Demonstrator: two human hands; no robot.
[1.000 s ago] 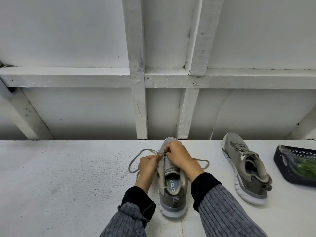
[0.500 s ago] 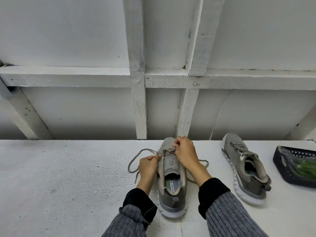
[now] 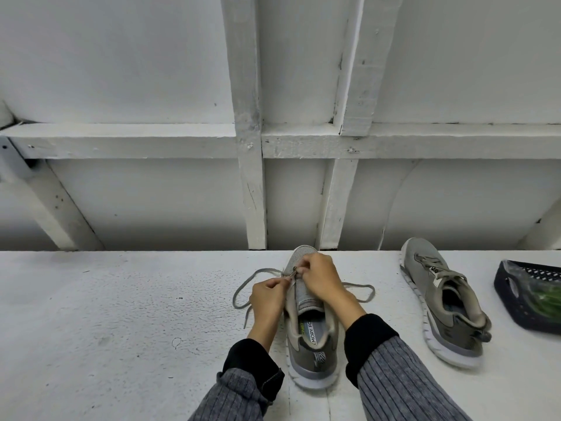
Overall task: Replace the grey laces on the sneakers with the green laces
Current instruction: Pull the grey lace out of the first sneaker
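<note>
Grey sneaker [image 3: 312, 344] lies lengthwise, toe pointing away toward wall.

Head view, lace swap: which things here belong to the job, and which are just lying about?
In the job:
- left hand and right hand, pinching the grey lace
- near sneaker
- second sneaker, still laced
- dark basket with something green in plastic, perhaps the green laces

Lying about:
- nothing plainly visible on the white table

Soft even light, sharp focus, wide-angle bowing at edges
</note>
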